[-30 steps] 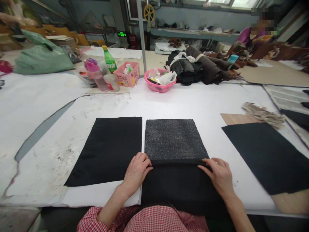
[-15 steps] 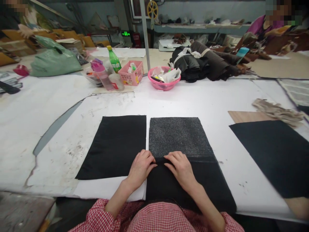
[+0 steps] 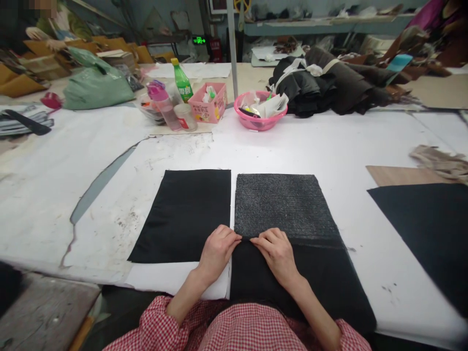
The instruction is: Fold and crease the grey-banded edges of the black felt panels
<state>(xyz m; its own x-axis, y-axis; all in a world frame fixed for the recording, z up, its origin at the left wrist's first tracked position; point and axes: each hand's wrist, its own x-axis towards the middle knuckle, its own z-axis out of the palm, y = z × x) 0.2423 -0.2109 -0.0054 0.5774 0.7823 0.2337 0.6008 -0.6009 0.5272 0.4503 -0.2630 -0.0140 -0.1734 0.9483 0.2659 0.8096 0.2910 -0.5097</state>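
Observation:
A grey textured fabric panel (image 3: 285,204) lies in front of me on the white table (image 3: 310,141). Its near part is folded over and shows black (image 3: 321,282). My left hand (image 3: 218,248) and my right hand (image 3: 277,251) rest side by side on the fold line at its left end, fingers curled and pinching the folded edge. A plain black fabric rectangle (image 3: 186,214) lies flat just left of the panel, close to my left hand.
Another black fabric sheet (image 3: 427,229) lies at the right over a brown board (image 3: 398,174). Farther back stand a pink basket (image 3: 260,111), a pink box (image 3: 208,102), a green bottle (image 3: 182,86), a green bag (image 3: 95,87) and a dark fabric pile (image 3: 321,87).
My right hand slid left along the fold from the panel's right side to sit beside my left hand. The view has shifted slightly to the left.

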